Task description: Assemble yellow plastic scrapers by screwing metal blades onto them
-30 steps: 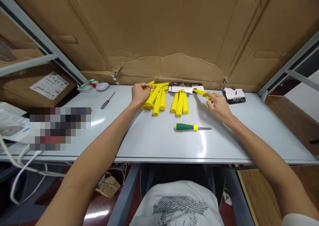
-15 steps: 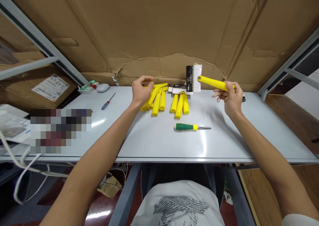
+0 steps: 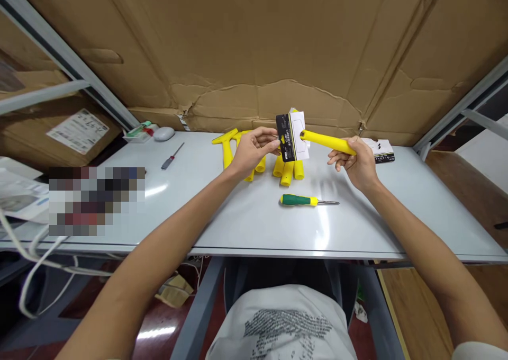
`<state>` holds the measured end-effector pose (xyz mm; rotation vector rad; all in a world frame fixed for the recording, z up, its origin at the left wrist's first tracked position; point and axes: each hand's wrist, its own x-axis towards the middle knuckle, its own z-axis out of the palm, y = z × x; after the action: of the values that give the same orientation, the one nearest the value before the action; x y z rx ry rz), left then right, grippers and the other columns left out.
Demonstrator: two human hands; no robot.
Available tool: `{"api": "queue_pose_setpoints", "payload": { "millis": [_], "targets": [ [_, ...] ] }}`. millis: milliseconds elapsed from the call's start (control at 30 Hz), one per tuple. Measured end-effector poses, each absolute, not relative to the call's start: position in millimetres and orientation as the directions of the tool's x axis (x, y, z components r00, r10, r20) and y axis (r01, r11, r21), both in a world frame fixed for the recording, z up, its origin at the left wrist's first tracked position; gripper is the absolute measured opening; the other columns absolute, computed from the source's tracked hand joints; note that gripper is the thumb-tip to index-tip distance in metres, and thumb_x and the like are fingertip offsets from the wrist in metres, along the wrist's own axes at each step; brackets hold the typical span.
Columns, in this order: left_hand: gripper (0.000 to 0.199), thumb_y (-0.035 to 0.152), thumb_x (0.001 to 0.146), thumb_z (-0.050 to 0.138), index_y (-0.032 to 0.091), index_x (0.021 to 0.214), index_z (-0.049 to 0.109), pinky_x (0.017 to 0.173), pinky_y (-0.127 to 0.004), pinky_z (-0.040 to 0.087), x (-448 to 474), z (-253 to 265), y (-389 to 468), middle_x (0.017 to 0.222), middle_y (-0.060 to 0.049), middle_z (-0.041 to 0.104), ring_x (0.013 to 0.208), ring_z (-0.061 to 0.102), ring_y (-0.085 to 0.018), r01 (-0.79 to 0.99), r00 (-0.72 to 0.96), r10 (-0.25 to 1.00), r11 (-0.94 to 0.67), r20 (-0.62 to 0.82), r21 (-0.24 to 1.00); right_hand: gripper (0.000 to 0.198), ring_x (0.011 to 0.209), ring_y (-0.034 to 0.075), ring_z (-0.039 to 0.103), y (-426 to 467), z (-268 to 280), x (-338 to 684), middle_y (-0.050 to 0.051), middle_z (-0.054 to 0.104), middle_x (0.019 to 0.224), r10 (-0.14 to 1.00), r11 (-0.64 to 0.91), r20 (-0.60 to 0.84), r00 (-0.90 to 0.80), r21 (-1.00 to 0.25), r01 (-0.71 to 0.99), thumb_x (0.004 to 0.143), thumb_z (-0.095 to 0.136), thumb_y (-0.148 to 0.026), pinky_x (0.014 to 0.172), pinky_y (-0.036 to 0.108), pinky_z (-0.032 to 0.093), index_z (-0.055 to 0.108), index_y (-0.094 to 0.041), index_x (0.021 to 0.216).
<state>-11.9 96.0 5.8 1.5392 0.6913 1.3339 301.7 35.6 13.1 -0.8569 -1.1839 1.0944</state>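
Note:
My right hand [image 3: 359, 161] is closed round the handle end of a yellow T-shaped scraper [image 3: 329, 141], held above the table. A black-and-white packaging card [image 3: 296, 137] covers the scraper's head. At the card's left edge, my left hand [image 3: 257, 148] pinches with thumb and fingertips. Behind my left hand lie several bare yellow scrapers [image 3: 226, 145], partly hidden. Below the held card, the handles of carded yellow scrapers [image 3: 286, 173] show on the table. A green-and-yellow screwdriver [image 3: 299, 200] rests nearer the front edge.
Beyond my right hand lies a black-and-white card [image 3: 381, 151]. To the left are a small screwdriver [image 3: 172, 156], a grey computer mouse [image 3: 163, 134] and a small tray [image 3: 138, 132]. Large cardboard [image 3: 262, 47] stands along the table's back. White cables [image 3: 35, 275] hang at the left edge.
My left hand has moved right, from the bare yellow scrapers to the card's edge. My right hand has shifted slightly left with the scraper, and the card on the right shows more.

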Motion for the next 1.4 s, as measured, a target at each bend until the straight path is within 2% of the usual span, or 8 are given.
{"api": "queue_pose_setpoints", "payload": {
  "millis": [433, 533, 633, 867, 967, 1067, 1200, 1400],
  "targets": [
    [0.065, 0.053, 0.063, 0.114, 0.018, 0.109, 0.084, 0.065, -0.032, 0.061, -12.3, 5.7, 95.1, 0.092, -0.008, 0.084, 0.075, 0.076, -0.021, -0.215, 0.369, 0.900, -0.159, 0.231, 0.964, 0.055, 0.058, 0.023, 0.077, 41.7, 9.6, 319.7, -0.001, 0.079, 0.078, 0.942, 0.302, 0.281, -0.185, -0.949, 0.095, 0.094, 0.075, -0.073, 0.051, 0.032, 0.057, 0.042, -0.029, 0.096],
    [0.062, 0.057, 0.066, 0.111, 0.017, 0.105, 0.085, 0.066, -0.034, 0.065, -7.0, 4.9, 91.2, 0.093, -0.009, 0.084, 0.075, 0.077, -0.022, -0.219, 0.357, 0.901, -0.175, 0.246, 0.960, 0.046, 0.088, 0.030, 0.085, 41.7, 6.6, 321.7, 0.010, 0.086, 0.102, 0.847, 0.490, 0.521, -0.101, -0.694, 0.527, 0.101, 0.068, -0.072, 0.078, 0.047, 0.070, 0.059, -0.027, 0.097],
    [0.059, 0.055, 0.065, 0.111, 0.017, 0.100, 0.084, 0.071, -0.037, 0.070, -0.4, 3.7, 86.6, 0.095, -0.008, 0.084, 0.076, 0.077, -0.021, -0.218, 0.349, 0.906, -0.169, 0.238, 0.961, 0.045, 0.129, 0.038, 0.079, 36.8, 4.2, 318.2, 0.016, 0.082, 0.136, 0.706, 0.599, 0.665, -0.244, -0.377, 0.707, 0.104, 0.069, -0.065, 0.115, 0.063, 0.063, 0.073, -0.025, 0.124],
    [0.058, 0.062, 0.068, 0.111, 0.017, 0.094, 0.086, 0.079, -0.039, 0.075, 11.1, 5.3, 67.9, 0.090, -0.007, 0.083, 0.076, 0.080, -0.022, -0.187, 0.404, 0.884, -0.171, 0.235, 0.967, 0.101, 0.150, 0.044, 0.068, 22.0, -9.9, 293.0, 0.018, 0.032, 0.191, 0.556, 0.737, 0.623, -0.550, -0.064, 0.673, 0.100, 0.083, -0.060, 0.113, 0.066, 0.067, 0.030, -0.039, 0.184],
    [0.056, 0.064, 0.070, 0.111, 0.019, 0.093, 0.086, 0.081, -0.042, 0.076, 14.6, 6.6, 60.5, 0.089, -0.008, 0.084, 0.074, 0.081, -0.023, -0.179, 0.427, 0.876, -0.162, 0.225, 0.970, 0.118, 0.146, 0.046, 0.069, 20.8, -15.3, 287.1, 0.013, 0.014, 0.197, 0.600, 0.705, 0.564, -0.568, -0.037, 0.708, 0.096, 0.084, -0.041, 0.100, 0.065, 0.072, 0.011, -0.046, 0.188],
    [0.059, 0.067, 0.067, 0.111, 0.019, 0.088, 0.084, 0.078, -0.042, 0.075, 17.2, 6.5, 59.0, 0.084, -0.007, 0.082, 0.070, 0.079, -0.023, -0.190, 0.403, 0.891, -0.144, 0.211, 0.971, 0.126, 0.133, 0.042, 0.075, 22.2, -16.4, 288.2, 0.017, 0.022, 0.193, 0.627, 0.674, 0.555, -0.547, -0.034, 0.738, 0.092, 0.084, -0.035, 0.083, 0.057, 0.075, 0.004, -0.044, 0.189],
    [0.055, 0.059, 0.065, 0.110, 0.018, 0.086, 0.080, 0.075, -0.041, 0.072, 15.6, 5.2, 66.6, 0.080, -0.006, 0.079, 0.067, 0.077, -0.022, -0.220, 0.314, 0.925, -0.150, 0.215, 0.964, 0.127, 0.125, 0.040, 0.073, 24.8, -16.4, 292.5, 0.020, 0.036, 0.178, 0.687, 0.599, 0.555, -0.470, -0.065, 0.798, 0.084, 0.090, -0.039, 0.062, 0.043, 0.070, 0.015, -0.044, 0.187],
    [0.030, 0.035, 0.074, 0.095, 0.018, 0.086, 0.073, 0.066, -0.030, 0.065, -3.2, 5.5, 92.1, 0.082, -0.005, 0.076, 0.069, 0.074, -0.017, -0.306, 0.037, 0.974, -0.203, 0.225, 0.930, 0.108, 0.113, 0.032, 0.071, 37.8, -17.8, 308.0, 0.020, 0.035, 0.169, 0.733, 0.580, 0.615, -0.291, -0.343, 0.739, 0.081, 0.092, -0.037, 0.076, 0.050, 0.076, 0.039, -0.036, 0.175]
  ]
}}
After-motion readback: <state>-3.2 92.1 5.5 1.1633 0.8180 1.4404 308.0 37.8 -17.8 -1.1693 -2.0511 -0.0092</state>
